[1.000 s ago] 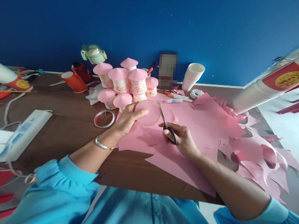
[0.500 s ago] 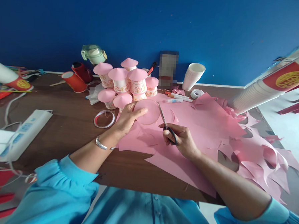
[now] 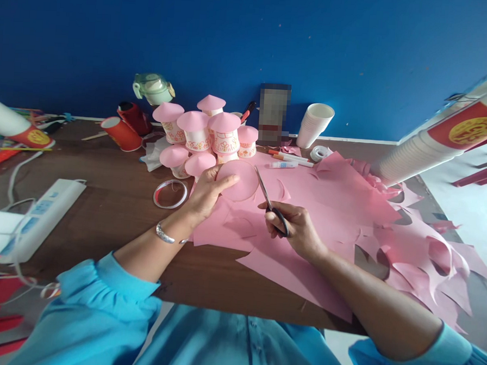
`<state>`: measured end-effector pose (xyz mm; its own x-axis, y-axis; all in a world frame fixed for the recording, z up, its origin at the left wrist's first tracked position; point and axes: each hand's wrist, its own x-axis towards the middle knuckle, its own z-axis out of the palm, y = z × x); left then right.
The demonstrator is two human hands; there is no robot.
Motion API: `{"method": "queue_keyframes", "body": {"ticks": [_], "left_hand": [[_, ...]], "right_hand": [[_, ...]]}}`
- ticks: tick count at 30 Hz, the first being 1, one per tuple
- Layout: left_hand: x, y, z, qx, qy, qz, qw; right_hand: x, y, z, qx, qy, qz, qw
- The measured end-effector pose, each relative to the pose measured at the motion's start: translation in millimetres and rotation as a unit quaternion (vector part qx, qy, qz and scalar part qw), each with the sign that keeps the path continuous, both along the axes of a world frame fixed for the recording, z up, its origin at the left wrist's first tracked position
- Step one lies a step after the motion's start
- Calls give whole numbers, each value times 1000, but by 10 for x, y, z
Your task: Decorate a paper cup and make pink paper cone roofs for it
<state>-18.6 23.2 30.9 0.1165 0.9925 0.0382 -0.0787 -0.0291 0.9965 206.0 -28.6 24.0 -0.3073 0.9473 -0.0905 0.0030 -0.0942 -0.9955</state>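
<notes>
Left hand (image 3: 211,191) pinches a smooth paper disc (image 3: 243,182); right hand (image 3: 292,226) closes round slim metal scissors (image 3: 266,192)

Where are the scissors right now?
In the head view, the scissors are in the person's right hand, just right of the pink paper circle in the left hand.

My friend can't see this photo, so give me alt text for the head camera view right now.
A left hand holds a pink paper disc beside black-handled scissors in the right hand, above pink paper sheets on a brown table. Behind stand decorated white cups with pink cone roofs.
</notes>
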Motion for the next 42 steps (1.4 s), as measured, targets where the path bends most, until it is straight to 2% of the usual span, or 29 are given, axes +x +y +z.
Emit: {"method": "queue_keyframes", "body": {"ticks": [16,27,34,42], "left_hand": [[6,-2,12,19,-18,10,1000],[88,-29,197,16,3,32,999],[58,-14,132,42,39,44,997],[54,-17,162,78,85,53,992]], "right_hand": [[-7,4,-13,-4,2,4,1000],[1,12,-24,-1,1,4,1000],[-10,0,-41,0,13,5,1000],[-8,-4,-58,2,12,8,1000]]}}
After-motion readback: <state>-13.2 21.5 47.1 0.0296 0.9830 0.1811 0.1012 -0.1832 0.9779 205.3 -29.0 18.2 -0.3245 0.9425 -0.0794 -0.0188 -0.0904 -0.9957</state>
